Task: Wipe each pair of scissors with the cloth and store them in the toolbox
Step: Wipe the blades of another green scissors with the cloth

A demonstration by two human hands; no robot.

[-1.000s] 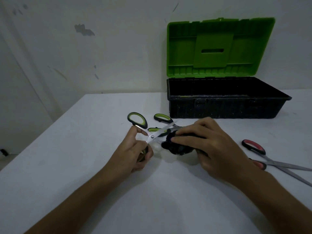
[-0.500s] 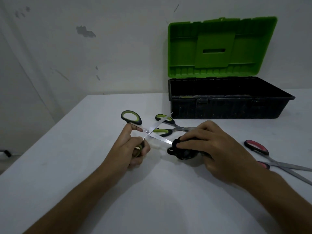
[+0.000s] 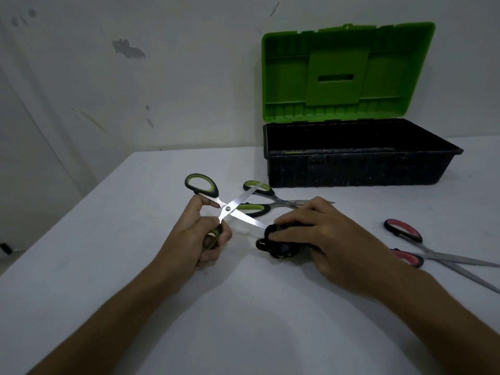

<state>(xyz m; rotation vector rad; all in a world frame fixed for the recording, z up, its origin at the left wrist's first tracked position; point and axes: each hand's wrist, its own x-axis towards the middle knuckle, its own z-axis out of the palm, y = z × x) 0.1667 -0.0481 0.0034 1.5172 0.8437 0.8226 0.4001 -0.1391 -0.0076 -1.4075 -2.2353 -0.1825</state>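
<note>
My left hand [image 3: 196,234] grips the lower handle of green-handled scissors [image 3: 230,208], whose blades stand spread wide apart. My right hand [image 3: 322,234] holds a bunched black cloth [image 3: 276,243] around the tip of the lower blade. A second pair of green-handled scissors [image 3: 261,197] lies on the table just behind. Red-handled scissors [image 3: 411,244] lie spread at the right. The toolbox [image 3: 351,169], black with its green lid [image 3: 346,74] raised, stands at the back right.
Everything rests on a white table [image 3: 135,266] against a scuffed white wall. The table's left edge runs diagonally from the back toward the near left, with the floor below it.
The scissors in my left hand have been spread wider. The cloth in my right hand has slid out along the lower blade to its tip.
</note>
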